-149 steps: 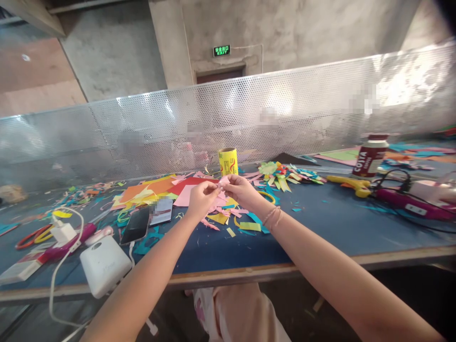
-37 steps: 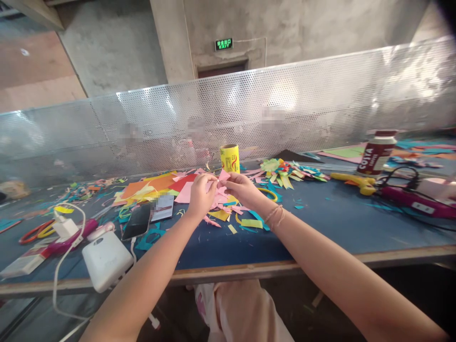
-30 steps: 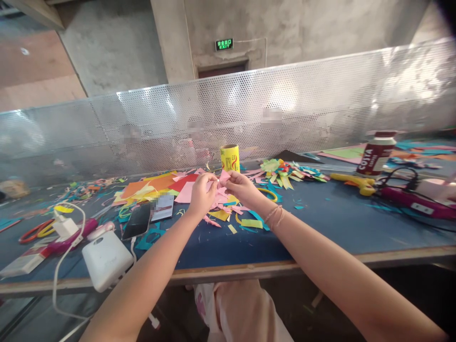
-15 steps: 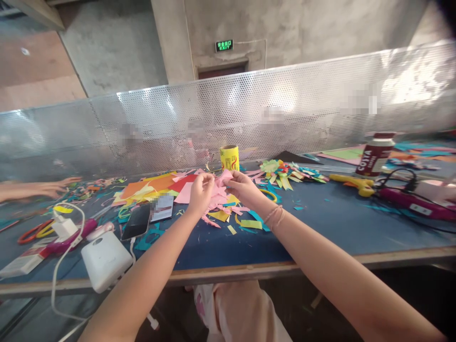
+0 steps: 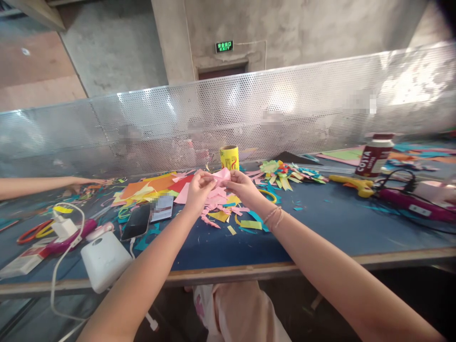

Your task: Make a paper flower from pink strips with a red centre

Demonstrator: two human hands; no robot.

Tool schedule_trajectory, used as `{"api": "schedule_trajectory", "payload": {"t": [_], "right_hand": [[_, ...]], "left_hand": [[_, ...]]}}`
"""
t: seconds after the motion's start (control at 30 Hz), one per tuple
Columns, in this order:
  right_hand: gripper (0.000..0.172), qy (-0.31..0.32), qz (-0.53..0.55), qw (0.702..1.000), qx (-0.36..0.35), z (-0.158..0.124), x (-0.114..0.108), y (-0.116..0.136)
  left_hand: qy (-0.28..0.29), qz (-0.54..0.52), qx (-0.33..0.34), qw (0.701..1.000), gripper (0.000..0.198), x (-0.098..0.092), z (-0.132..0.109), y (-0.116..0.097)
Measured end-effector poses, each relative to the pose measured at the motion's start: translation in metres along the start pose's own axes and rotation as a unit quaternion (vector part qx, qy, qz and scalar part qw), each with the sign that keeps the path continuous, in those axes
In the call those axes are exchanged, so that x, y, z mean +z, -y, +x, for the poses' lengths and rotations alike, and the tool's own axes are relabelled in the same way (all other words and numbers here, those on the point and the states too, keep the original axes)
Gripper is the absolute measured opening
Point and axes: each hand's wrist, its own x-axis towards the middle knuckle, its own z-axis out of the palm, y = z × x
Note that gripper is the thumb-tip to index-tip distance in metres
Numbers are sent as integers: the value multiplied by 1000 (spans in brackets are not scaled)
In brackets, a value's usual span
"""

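A small folded piece of pink paper point(image 5: 222, 175) is held up between my two hands, over a heap of paper scraps. My left hand point(image 5: 200, 189) pinches its left side with thumb and fingers. On the opposite side my right hand point(image 5: 243, 188) grips the paper in the same way. Below lie more pink scraps point(image 5: 215, 198), with yellow and blue cuttings around them. Just behind the hands stands a yellow cardboard tube point(image 5: 229, 157). My fingers partly cover the pink paper, so its exact folds are hard to make out.
Left are two phones point(image 5: 136, 222), a white charger box point(image 5: 106, 261) with cables, and orange-handled scissors point(image 5: 34, 232). Right are a paper flower point(image 5: 285, 172), yellow scissors point(image 5: 352, 183), a Costa bottle point(image 5: 375, 155) and a purple power strip point(image 5: 416, 203). Another person's hand point(image 5: 87, 183) reaches in from the left.
My left hand has shifted slightly, meeting the pink paper closer to my right hand, and the paper looks flatter. The other person's hand at left has moved right.
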Motion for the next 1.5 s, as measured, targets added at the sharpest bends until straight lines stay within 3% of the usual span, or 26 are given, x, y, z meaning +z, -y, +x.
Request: {"api": "schedule_trajectory", "payload": {"t": [0.17, 0.33, 0.5, 0.63, 0.8, 1.17, 1.5], "right_hand": [[28, -5, 5, 1000, -16, 0, -1, 0], [45, -3, -41, 996, -84, -2, 0, 2], [23, 5, -123, 982, -140, -1, 0, 3], [18, 8, -143, 978, -154, 2, -2, -2], [19, 2, -152, 979, -137, 3, -3, -5], [26, 6, -57, 993, -103, 0, 1, -2], [28, -2, -73, 992, -107, 0, 0, -2]], "left_hand": [[-20, 51, 32, 998, 27, 0, -1, -2], [-17, 108, 80, 991, 18, 2, -3, -9], [10, 89, 62, 994, 13, 4, -4, -12], [-3, 19, 19, 1000, 18, 4, -2, -6], [-12, -30, -21, 999, 20, 2, -1, -1], [-4, 35, 20, 999, 12, 1, -2, -1], [4, 66, 49, 997, 13, 0, -1, -3]]}}
